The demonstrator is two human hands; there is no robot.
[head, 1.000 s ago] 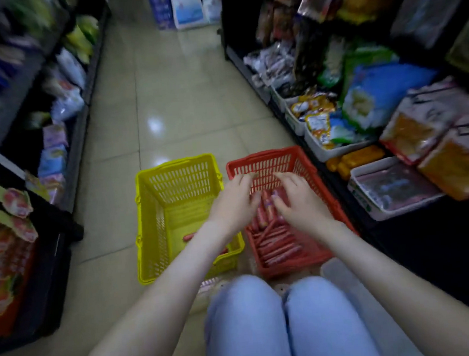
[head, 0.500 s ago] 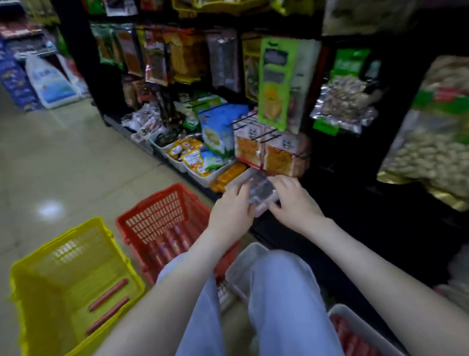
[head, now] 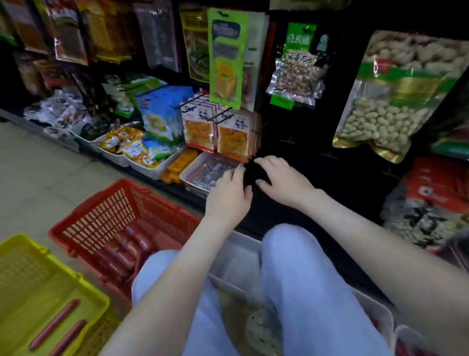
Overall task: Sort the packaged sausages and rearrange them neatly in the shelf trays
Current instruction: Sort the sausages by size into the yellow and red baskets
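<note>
Sausages [head: 212, 169] in shiny clear wrappers are lying packed in a shallow white plastic shelf tray [head: 184, 178], just ahead of the left hand [head: 229, 196] and a little to its left; the left hand is reaching palm-down, its fingers [head: 237, 174] nearly straight and gripping nothing, the tips lying at the tray's near right corner; whether they are touching the rim I cannot tell. The right hand [head: 283, 180] is hovering just beside the left one over the dark shelf board [head: 310, 154], fingers spread and loosely bent, grasping nothing.

Flat orange packets [head: 179, 165] are sitting just beyond the tray, further left of the left hand; clear hanging packets of orange snack with a panda face [head: 229, 134] are dangling above both hands. A red slatted plastic basket [head: 103, 215] is standing on the floor behind and left of the left wrist, holding a heap of red wrapped sausages [head: 129, 248]; a yellow plastic basket [head: 9, 271] is standing well left of that forearm, with two loose red sausages [head: 54, 324] lying on its bottom. Knees in pale blue trousers [head: 297, 257] are showing beneath both forearms; a large clear bag of peanuts with a green band [head: 391, 101] is hanging up and right of the right hand.
</note>
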